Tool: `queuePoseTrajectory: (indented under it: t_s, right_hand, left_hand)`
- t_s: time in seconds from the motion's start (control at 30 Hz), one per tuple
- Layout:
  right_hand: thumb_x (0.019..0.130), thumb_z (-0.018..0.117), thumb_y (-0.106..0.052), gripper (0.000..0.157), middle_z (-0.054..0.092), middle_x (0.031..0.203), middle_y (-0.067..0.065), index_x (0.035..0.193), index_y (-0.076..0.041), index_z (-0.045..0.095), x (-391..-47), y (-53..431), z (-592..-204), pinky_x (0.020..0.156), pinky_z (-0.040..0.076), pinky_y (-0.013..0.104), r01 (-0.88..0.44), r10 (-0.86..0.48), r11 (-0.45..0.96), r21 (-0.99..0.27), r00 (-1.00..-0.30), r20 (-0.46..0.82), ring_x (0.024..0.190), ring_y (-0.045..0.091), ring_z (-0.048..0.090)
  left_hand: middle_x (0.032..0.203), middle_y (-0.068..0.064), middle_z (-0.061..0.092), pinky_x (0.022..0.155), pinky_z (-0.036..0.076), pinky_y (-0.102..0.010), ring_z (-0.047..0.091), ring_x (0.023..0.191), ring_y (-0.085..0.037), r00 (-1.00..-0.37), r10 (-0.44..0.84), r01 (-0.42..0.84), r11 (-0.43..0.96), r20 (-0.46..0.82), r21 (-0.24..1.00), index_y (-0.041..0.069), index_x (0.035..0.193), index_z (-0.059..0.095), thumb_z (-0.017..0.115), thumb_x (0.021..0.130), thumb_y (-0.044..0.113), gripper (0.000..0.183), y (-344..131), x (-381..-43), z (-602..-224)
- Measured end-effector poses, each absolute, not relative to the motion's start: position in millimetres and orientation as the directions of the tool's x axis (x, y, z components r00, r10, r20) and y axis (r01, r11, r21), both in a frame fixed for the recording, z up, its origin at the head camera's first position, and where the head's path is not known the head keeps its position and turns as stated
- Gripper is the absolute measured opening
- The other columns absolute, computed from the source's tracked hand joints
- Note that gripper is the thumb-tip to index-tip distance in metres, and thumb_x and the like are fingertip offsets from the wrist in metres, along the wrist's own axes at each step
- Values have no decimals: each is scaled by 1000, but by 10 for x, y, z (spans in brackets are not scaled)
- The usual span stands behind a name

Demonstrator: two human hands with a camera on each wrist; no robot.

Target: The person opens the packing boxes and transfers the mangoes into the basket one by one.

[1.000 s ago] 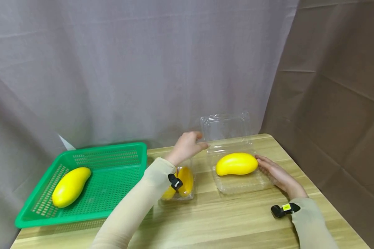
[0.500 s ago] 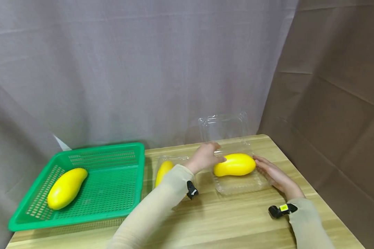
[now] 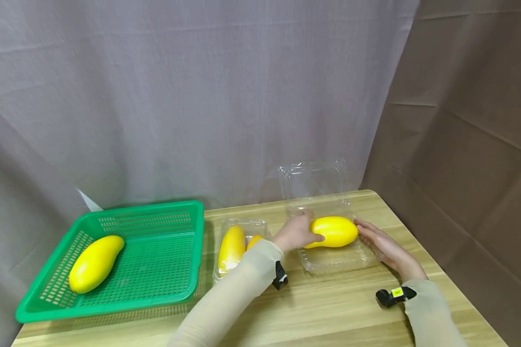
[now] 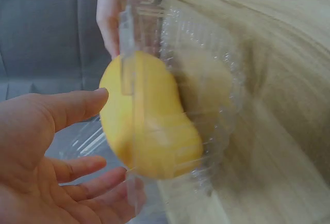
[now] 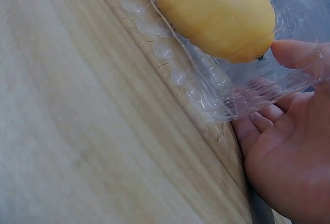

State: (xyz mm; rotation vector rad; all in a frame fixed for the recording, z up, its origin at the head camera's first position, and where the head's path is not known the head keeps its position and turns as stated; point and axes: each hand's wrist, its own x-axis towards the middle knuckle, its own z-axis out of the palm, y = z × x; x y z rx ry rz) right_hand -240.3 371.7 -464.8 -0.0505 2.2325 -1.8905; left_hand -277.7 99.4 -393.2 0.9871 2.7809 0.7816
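Note:
A yellow mango (image 3: pixel 338 231) lies in an open clear plastic clamshell box (image 3: pixel 330 262), its hinged lid (image 3: pixel 314 179) raised at the back. My left hand (image 3: pixel 296 232) is at the mango's left end. In the left wrist view its thumb (image 4: pixel 77 108) points at the mango's side, while the other fingers spread loosely below. On the far side of the box, my right hand (image 5: pixel 294 146) holds the box's corner between thumb and fingers. Its thumb (image 5: pixel 294 53) is right at the mango's stem tip. Part of the mango's left end is hidden behind the left hand in the head view.
A green plastic basket (image 3: pixel 199 250) stands at the left with one mango (image 3: pixel 96 264) in it. Between basket and open box, another clear box (image 3: pixel 219 241) contains mangoes (image 3: pixel 232 248), partly covered by the left sleeve. The wooden table (image 3: pixel 330 308) ends at a grey curtain (image 3: pixel 226 96).
My left hand has moved right, from above the smaller box to the mango's left end, its thumb now overlapping the fruit. The right hand stays at the box's right side.

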Motion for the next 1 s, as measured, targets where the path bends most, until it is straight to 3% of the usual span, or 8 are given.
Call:
queuePoseTrajectory:
  t_s: [0.4, 0.6, 0.9, 1.0]
  right_hand:
    - [100, 38, -37, 71, -2, 152, 20, 147, 2, 0, -2383, 3719, -4646, 108, 3, 49, 111, -162, 164, -980, -977, -138, 137, 35, 1]
    - [100, 38, -36, 71, -1, 153, 19, 147, 1, 0, -2416, 3706, -4625, 109, 4, 48, 111, -164, 165, -980, -977, -138, 138, 34, 1]
    - [100, 38, -35, 70, 0, 152, 20, 147, 2, 1, -2397, 3696, -4622, 109, 4, 48, 125, -150, 147, -981, -978, -147, 137, 34, 2]
    - [100, 38, -35, 70, 1, 152, 20, 147, 2, 1, -2382, 3709, -4620, 109, 4, 48, 120, -149, 145, -982, -979, -141, 137, 34, 3]
  left_hand:
    - [126, -8, 51, 91, 40, -26, 51, 109, -18, -833, 550, 496, 703, 52, 509, 5, 131, 48, 73, 77, 43, 71, 1081, -2703, -4052]
    - [122, -10, 52, 87, 43, -24, 52, 104, -17, -842, 538, 494, 741, 38, 455, 2, 128, 50, 70, 78, 48, 71, 1135, -2725, -4122]
    - [109, -3, 62, 82, 45, -24, 58, 95, -14, -847, 531, 483, 754, 19, 445, 7, 126, 50, 75, 74, 45, 69, 1180, -2736, -4145]
    - [114, -4, 60, 84, 45, -24, 58, 98, -15, -844, 536, 493, 745, 37, 450, 5, 128, 50, 75, 74, 45, 71, 1188, -2740, -4132]
